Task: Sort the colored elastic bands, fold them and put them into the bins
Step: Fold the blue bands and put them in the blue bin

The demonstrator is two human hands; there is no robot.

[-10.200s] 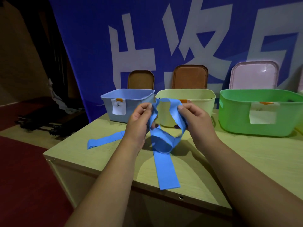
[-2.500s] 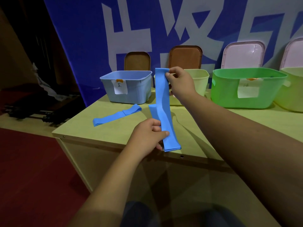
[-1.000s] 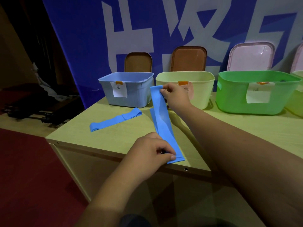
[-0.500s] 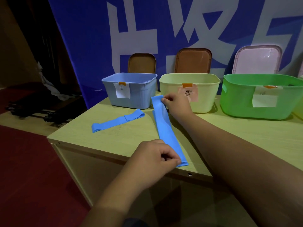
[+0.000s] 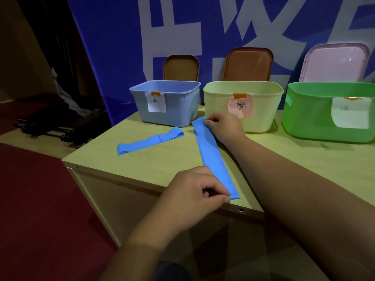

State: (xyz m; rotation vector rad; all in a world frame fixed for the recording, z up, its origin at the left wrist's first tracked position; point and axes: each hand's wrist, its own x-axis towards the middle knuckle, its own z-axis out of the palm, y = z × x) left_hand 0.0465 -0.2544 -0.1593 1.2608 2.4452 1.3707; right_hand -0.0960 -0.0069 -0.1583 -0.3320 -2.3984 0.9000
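Note:
A long blue elastic band (image 5: 211,157) lies stretched flat on the wooden table (image 5: 166,165), running from the table's front edge toward the bins. My left hand (image 5: 194,191) pinches its near end at the table edge. My right hand (image 5: 225,126) pinches its far end, just in front of the pale yellow bin (image 5: 243,104). A second blue band (image 5: 150,140) lies flat to the left, one end folded over. The blue bin (image 5: 168,102) stands behind that band.
A green bin (image 5: 328,110) stands at the right of the row. Each bin carries a paper label. Two brown lids (image 5: 247,63) and a pink lid (image 5: 334,61) lean on the blue banner behind. Red floor lies left of the table.
Both hands have lowered the band from upright in the air until it lies flat on the table. The right hand came down toward the yellow bin; the left hand stays at the near end.

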